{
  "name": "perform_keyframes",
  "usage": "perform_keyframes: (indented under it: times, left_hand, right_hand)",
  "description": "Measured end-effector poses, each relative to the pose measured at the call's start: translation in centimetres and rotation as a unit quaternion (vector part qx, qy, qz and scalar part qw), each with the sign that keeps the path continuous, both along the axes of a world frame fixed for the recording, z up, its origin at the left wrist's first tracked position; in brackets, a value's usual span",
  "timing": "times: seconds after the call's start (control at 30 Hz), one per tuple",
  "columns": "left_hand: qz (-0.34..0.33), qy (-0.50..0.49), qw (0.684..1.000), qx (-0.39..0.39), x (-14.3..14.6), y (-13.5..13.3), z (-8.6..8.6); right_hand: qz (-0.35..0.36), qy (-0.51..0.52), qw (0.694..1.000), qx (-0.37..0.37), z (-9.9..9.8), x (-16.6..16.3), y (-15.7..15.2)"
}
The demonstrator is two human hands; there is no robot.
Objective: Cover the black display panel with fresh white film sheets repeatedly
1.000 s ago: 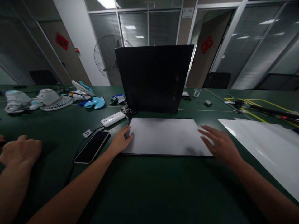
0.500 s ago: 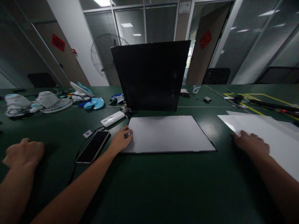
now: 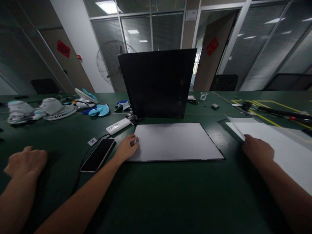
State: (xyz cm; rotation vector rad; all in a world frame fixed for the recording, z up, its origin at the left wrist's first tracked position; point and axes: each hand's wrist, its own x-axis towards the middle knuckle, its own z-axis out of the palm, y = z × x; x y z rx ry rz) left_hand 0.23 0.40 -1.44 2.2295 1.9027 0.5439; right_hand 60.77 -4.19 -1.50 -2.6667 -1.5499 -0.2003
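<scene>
A thin white rectangular panel [image 3: 174, 143] with dark edges lies flat on the green table. My left hand [image 3: 127, 148] rests at its left edge, fingers apart and curved over the surface. On the right, my right hand [image 3: 258, 150] is closed on the near left corner of a white sheet [image 3: 237, 126], which bends up from other pale sheets [image 3: 287, 143]. Behind the panel stands a large black screen-like panel [image 3: 158, 84], tilted back. A phone [image 3: 98, 155] lies left of my left hand, near a white handheld device [image 3: 118, 126] with a cable.
Another person's closed hand [image 3: 26, 161] rests at the far left. White fan parts [image 3: 57, 109] and a blue fan blade [image 3: 99, 110] lie at the back left. A clear cup [image 3: 203, 96], a small grey piece [image 3: 215, 106] and a black rod [image 3: 280, 111] are at the back right.
My right hand has closed on the sheet and raised its left edge, which now curls up. My left hand stays on the white panel. The view has tipped slightly upward.
</scene>
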Motion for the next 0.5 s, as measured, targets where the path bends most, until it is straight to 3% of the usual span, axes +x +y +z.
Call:
perform_keyframes:
  times: [0.13, 0.27, 0.37, 0.5]
  left_hand:
    - [-0.008, -0.012, 1.0, 0.016, -0.2, 0.1, -0.3]
    - [-0.013, -0.033, 0.999, 0.02, -0.3, 0.1, -0.4]
    - [-0.004, -0.041, 0.999, 0.017, -0.3, 0.0, -0.2]
    - [-0.005, -0.049, 0.999, 0.005, -0.3, 0.0, -0.2]
  right_hand:
    - [-0.023, 0.007, 0.999, 0.045, 1.2, -0.4, -0.9]
    - [0.004, -0.017, 0.992, 0.128, 3.1, -3.7, -2.0]
    - [0.118, -0.071, 0.973, 0.187, 4.0, -7.8, -2.9]
    - [0.363, -0.102, 0.908, 0.183, 3.5, -12.6, -3.6]
